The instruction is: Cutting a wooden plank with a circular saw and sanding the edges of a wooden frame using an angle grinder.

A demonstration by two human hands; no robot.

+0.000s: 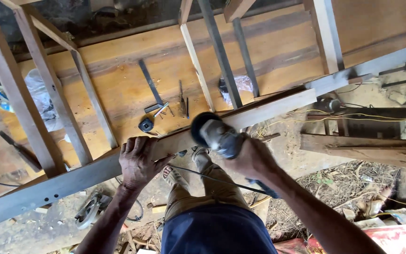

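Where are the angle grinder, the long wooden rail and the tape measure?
angle grinder [219, 135]: head view, on its grey metal body, held by the right hand.
long wooden rail [269, 109]: head view, on its pale top face.
tape measure [145, 124]: head view, on its round dark case.

One angle grinder [217, 134], one tape measure [146, 124], two plastic bags [237, 86].

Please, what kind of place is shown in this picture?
Probably a rough woodworking workshop. The right hand holds a disc sander against a long wooden rail, which the left hand steadies. Hand tools lie on a plywood bench, and the dirt floor is littered with scraps.
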